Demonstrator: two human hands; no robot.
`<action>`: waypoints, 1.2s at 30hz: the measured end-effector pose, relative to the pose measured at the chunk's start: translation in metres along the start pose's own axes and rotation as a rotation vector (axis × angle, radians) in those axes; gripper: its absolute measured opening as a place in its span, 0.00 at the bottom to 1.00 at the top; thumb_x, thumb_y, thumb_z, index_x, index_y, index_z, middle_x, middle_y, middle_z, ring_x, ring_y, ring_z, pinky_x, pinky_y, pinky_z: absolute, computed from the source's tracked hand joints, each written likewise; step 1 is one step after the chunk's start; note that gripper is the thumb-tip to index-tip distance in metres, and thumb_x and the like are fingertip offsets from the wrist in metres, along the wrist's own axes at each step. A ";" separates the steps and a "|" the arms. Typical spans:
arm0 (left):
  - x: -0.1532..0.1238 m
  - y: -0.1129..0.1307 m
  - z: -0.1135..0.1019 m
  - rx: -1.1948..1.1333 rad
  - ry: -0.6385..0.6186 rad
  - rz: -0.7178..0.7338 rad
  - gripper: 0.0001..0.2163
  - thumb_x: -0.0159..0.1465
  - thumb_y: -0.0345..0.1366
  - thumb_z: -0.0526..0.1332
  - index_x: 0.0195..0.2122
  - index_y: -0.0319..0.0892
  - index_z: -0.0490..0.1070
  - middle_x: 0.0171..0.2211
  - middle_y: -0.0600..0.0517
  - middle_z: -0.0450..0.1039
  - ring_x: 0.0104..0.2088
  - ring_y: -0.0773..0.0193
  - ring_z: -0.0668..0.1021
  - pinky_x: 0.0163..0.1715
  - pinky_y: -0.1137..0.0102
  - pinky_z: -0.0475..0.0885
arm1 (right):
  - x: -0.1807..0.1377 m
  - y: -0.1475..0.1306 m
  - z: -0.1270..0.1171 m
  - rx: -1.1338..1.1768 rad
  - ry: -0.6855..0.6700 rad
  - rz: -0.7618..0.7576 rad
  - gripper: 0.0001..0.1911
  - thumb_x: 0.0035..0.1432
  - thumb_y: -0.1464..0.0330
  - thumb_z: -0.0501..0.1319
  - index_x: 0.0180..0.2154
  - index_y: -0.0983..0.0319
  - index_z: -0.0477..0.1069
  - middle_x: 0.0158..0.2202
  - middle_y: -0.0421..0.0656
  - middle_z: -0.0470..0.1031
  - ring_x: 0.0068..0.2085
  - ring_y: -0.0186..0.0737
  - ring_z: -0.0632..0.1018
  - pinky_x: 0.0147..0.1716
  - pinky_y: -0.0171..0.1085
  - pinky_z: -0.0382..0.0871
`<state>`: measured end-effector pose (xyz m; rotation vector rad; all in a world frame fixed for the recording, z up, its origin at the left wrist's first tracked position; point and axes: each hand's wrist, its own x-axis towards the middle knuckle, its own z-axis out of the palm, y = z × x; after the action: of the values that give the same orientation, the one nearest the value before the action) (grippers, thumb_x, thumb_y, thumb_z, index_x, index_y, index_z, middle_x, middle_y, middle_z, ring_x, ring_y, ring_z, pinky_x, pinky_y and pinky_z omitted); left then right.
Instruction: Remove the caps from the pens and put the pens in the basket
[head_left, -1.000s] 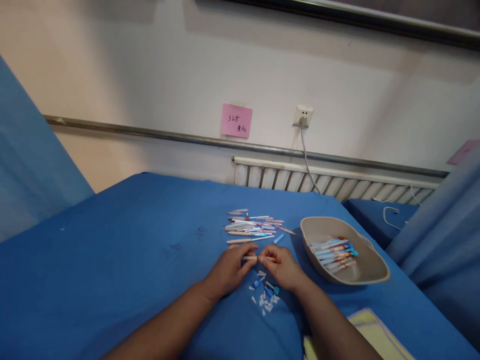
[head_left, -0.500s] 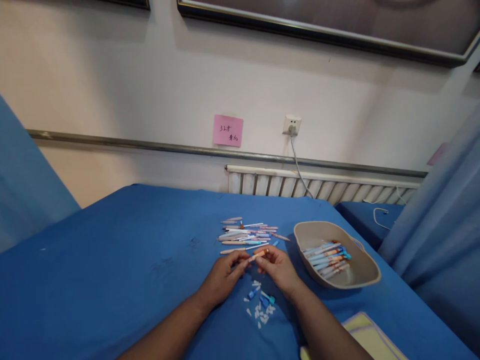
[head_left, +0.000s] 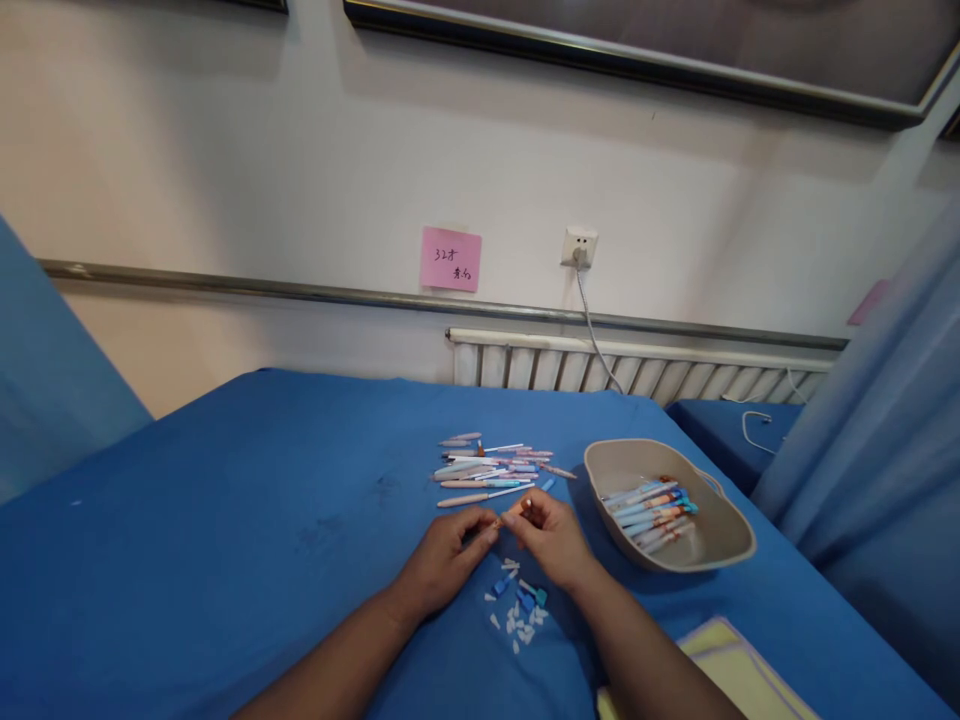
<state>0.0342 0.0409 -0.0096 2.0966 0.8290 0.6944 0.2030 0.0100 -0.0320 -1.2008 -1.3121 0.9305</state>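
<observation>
Pen [head_left: 513,513] pinched between left hand [head_left: 442,558] and right hand [head_left: 553,540], likely mid-assembly; tray [head_left: 718,535] beside right hand; joining needs straight alignment.

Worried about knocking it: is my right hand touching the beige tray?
Apart. The head view shows blue cloth between the right hand, whose fingers pinch a small pen, and the beige tray.

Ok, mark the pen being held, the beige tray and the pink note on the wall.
pen [head_left: 514,512]: head view, the exposed middle part.
beige tray [head_left: 645,462]: head view, bare far inner wall.
pink note [head_left: 450,258]: head view, centre of the paper.
</observation>
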 end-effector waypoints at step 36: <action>0.002 0.001 -0.004 -0.089 -0.061 -0.098 0.17 0.65 0.45 0.48 0.29 0.40 0.69 0.23 0.56 0.67 0.24 0.68 0.69 0.24 0.76 0.63 | 0.000 -0.010 -0.013 0.466 -0.052 0.118 0.15 0.48 0.58 0.64 0.30 0.63 0.69 0.24 0.39 0.73 0.22 0.30 0.71 0.23 0.30 0.62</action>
<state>0.0331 0.0441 -0.0064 1.9736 0.8458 0.6014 0.2145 0.0063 -0.0207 -0.8988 -0.9949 1.2769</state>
